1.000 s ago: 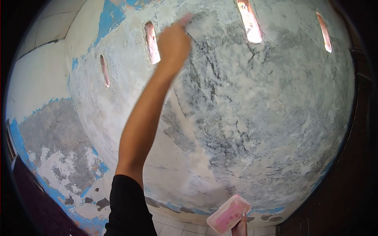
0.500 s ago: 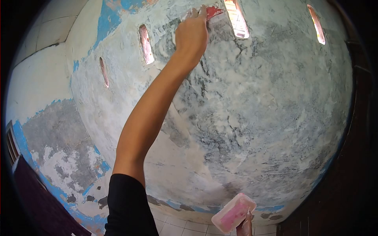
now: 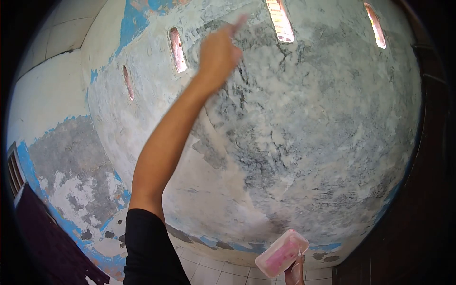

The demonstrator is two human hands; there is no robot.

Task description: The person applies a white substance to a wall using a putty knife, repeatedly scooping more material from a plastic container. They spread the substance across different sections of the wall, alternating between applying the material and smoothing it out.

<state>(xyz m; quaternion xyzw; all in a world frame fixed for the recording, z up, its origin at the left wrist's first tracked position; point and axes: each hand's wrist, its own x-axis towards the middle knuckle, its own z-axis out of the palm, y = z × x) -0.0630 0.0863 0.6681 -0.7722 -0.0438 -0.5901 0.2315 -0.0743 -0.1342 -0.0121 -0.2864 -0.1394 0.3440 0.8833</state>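
Note:
My left hand [image 3: 219,54] is raised high against the wall [image 3: 313,118], its fingers closed around a red scraper [image 3: 241,23]. Motion blurs the scraper, which appears nearly edge-on. Grey and whitish patches of filler cover the wall around it. Low in the view, my right hand [image 3: 296,271] grips one edge of a shallow pink-and-white plastic tray [image 3: 284,254]. Whitish smears mark its fingers, and part of that hand is cut off by the frame's bottom.
Narrow slots pierce the upper wall, among them one slot [image 3: 280,21] right of my left hand. Blue paint remnants [image 3: 128,28] show at upper left. A dark purple cloth [image 3: 52,237] hangs at lower left. White floor tiles [image 3: 209,273] lie below, and a dark panel [image 3: 403,228] stands right.
My left hand has moved a little left and down with the scraper, whose blade has turned from broadside to nearly edge-on. The right hand and tray have hardly shifted.

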